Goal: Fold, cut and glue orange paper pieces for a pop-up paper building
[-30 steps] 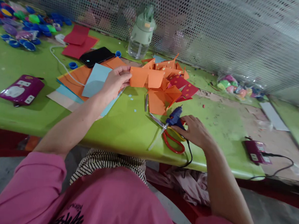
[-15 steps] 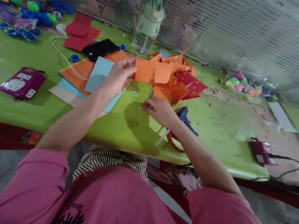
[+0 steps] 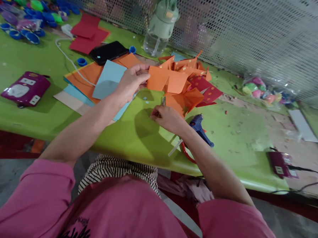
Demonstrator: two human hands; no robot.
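My left hand (image 3: 132, 83) pinches the left end of a folded orange paper (image 3: 177, 81), held up above the table with a notch along its middle. My right hand (image 3: 166, 115) is closed just below it, in front of a heap of orange cut paper (image 3: 193, 97). A slim tool with a metal tip (image 3: 164, 100) sticks up from its fingers; its kind is hard to make out. Under the right forearm lie a blue glue gun (image 3: 199, 127) with a white glue stick (image 3: 175, 147), and a red curved handle (image 3: 187, 154).
Blue, orange and white sheets (image 3: 107, 80) lie to the left, with a black phone (image 3: 109, 52) and red papers (image 3: 86, 35) behind. A water bottle (image 3: 161, 26) stands against the mesh panel (image 3: 232, 34). Purple power boxes (image 3: 26, 89) sit at both sides.
The orange paper has tilted slightly, its right end lower, and its notch has opened a little. My right hand has dropped slightly away from it. The whole view has shifted a little.
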